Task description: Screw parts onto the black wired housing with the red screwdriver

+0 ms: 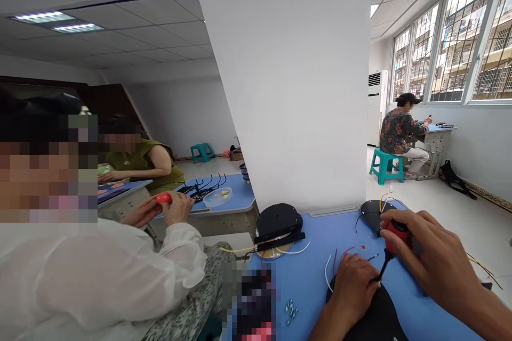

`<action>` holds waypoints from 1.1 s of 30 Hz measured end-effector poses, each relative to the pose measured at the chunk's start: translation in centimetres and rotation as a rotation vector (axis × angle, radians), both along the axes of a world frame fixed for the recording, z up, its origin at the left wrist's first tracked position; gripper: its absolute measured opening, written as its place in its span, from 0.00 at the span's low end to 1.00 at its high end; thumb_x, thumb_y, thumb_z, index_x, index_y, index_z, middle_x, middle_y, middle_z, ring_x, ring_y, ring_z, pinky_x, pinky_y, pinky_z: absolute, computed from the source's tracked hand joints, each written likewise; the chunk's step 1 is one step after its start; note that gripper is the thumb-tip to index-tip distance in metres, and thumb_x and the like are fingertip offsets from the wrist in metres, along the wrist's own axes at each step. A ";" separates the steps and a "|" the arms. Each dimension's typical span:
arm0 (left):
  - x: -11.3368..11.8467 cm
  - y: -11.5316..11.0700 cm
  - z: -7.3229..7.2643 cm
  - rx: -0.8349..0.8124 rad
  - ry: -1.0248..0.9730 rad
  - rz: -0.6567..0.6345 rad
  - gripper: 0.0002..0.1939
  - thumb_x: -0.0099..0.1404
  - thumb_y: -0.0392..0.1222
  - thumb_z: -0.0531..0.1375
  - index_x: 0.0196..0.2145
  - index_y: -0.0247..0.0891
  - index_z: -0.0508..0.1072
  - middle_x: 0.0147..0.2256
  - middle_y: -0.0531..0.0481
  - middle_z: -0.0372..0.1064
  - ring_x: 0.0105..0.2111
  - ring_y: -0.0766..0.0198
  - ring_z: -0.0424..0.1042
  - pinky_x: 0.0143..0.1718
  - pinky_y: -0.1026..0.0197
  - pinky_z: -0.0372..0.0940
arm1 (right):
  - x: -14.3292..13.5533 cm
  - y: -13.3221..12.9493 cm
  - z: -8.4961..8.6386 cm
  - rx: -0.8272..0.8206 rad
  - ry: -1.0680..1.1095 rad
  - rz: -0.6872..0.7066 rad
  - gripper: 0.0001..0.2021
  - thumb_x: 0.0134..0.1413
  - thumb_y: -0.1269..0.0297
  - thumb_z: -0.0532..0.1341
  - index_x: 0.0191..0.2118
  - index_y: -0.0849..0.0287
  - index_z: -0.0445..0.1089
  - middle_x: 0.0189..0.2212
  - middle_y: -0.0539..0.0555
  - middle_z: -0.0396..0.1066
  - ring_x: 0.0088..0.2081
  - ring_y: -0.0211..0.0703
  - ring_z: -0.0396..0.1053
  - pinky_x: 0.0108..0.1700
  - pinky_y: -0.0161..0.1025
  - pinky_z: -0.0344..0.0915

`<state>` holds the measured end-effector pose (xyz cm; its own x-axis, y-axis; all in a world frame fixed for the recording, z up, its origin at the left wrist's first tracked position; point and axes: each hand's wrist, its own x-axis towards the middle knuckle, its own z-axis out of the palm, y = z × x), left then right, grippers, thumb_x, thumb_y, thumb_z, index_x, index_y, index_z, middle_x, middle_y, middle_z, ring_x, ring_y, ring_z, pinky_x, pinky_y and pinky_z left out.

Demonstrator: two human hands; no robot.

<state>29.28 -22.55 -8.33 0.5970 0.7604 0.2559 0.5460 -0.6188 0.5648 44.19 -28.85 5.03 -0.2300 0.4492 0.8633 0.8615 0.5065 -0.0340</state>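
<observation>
My right hand [434, 250] is wrapped round the red and black handle of a screwdriver [396, 237]. Its dark shaft slants down to a smooth black plastic part [382, 317] on the blue table. My left hand [354, 285] is closed over the upper end of that part, thumb and forefinger close to the screwdriver's tip. Any screw under the tip is hidden by the fingers. White and red wires [328, 272] stick out beyond my left hand. A small pile of silvery screws [290, 311] lies left of it.
A round black part with wires [280, 224] sits at the table's back left, and another black part [372, 216] at the back right. A white pillar [304, 90] rises behind the table [320, 229]. Close on the left, a co-worker in a white sleeve [182, 250] holds a red object [164, 198].
</observation>
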 end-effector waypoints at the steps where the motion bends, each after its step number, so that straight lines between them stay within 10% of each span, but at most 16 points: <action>1: 0.0 -0.1 0.0 -0.010 0.000 0.004 0.06 0.60 0.33 0.69 0.37 0.37 0.83 0.39 0.44 0.82 0.45 0.51 0.76 0.54 0.47 0.65 | 0.0 0.1 0.0 -0.004 0.001 0.001 0.14 0.75 0.51 0.49 0.46 0.53 0.67 0.32 0.50 0.79 0.31 0.43 0.75 0.32 0.38 0.68; 33: -1.9 0.1 0.7 -0.298 -0.192 0.028 0.11 0.54 0.24 0.60 0.30 0.39 0.74 0.39 0.48 0.78 0.45 0.57 0.72 0.57 0.49 0.61 | -0.7 2.1 2.0 -0.131 -0.009 0.135 0.09 0.75 0.60 0.50 0.43 0.55 0.64 0.29 0.49 0.77 0.26 0.40 0.71 0.33 0.39 0.65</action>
